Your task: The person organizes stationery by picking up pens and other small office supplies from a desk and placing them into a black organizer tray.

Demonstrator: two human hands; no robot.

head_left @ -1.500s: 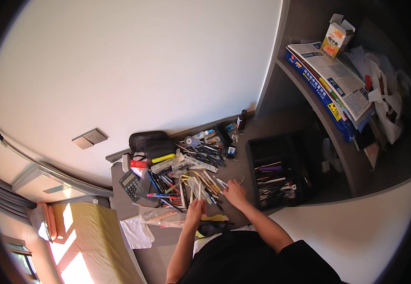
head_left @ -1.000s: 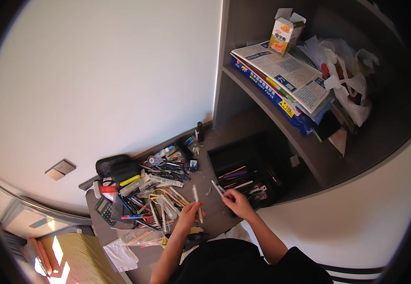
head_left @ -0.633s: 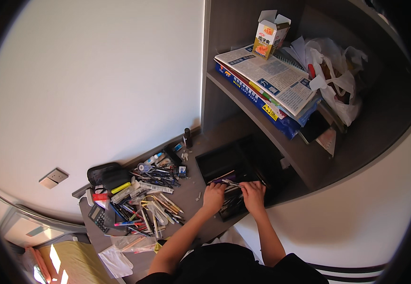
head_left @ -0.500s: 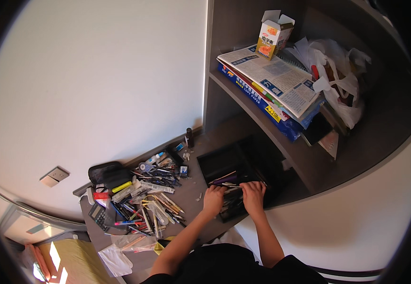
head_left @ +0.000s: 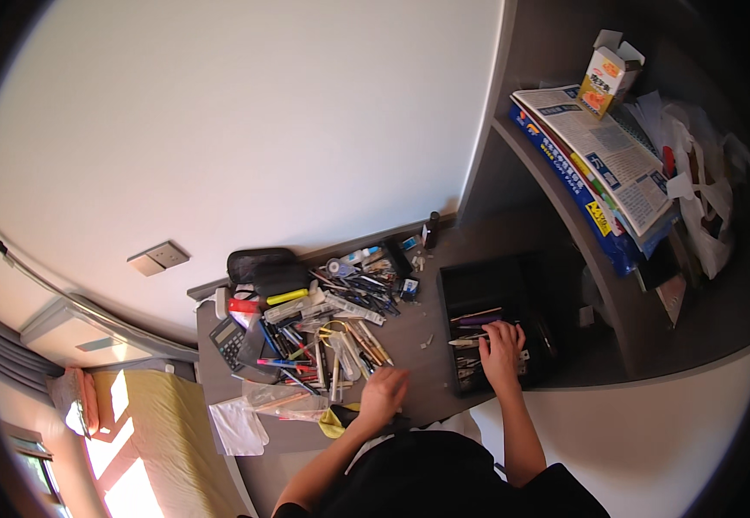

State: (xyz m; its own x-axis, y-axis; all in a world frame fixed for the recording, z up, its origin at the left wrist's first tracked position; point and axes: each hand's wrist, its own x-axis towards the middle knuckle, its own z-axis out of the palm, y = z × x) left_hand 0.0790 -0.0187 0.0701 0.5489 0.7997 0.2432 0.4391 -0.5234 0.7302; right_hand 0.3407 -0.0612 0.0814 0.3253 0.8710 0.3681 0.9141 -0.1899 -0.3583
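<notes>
Grey desk (head_left: 409,345) under a white wall fills the view. Nearest, at six o'clock, the left hand (head_left: 384,395) hovers loosely curled over the desk edge; whether it grips anything I cannot tell. At its ten o'clock lies the pen pile (head_left: 332,324). At three o'clock from that hand, the right hand (head_left: 502,348) rests flat, fingers spread, on pens inside the black tray (head_left: 491,293). Farther, at one o'clock, a shelf (head_left: 556,207) bears stacked papers (head_left: 604,155) and a carton (head_left: 606,82).
</notes>
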